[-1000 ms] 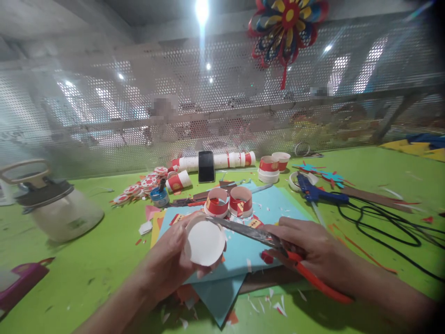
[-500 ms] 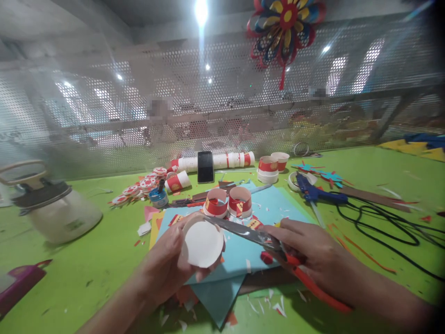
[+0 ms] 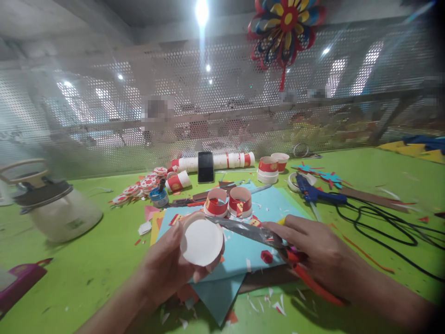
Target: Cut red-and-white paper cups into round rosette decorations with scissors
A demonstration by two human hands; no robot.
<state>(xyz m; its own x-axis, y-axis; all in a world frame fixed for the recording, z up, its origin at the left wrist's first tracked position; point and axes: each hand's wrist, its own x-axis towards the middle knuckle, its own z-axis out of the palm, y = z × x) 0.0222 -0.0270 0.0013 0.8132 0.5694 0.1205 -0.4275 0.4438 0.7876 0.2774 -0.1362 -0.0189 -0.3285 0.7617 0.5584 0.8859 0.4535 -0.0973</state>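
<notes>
My left hand (image 3: 170, 253) is wrapped round a paper cup (image 3: 202, 241), whose round white base faces me. In my right hand (image 3: 318, 248) are scissors (image 3: 250, 231) with red handles, the fingers closed round them. Their blades point left, and the tips reach the upper edge of the cup. Just beyond stand two cut red cup rings (image 3: 216, 204) on light blue paper sheets (image 3: 278, 208). A small dark red piece (image 3: 266, 256) lies on the paper below the blades.
A glue gun (image 3: 318, 192) with a looping black cord lies right. A phone (image 3: 206, 168) leans on a long row of stacked cups (image 3: 187, 163) at the back. Left are a blue jar (image 3: 160, 198) and a large white jug (image 3: 64, 215). Paper scraps litter the green table (image 3: 114, 246).
The cup in my left hand has turned slightly. My right hand and the scissors have shifted a little, and the dark red piece shows more fully below them.
</notes>
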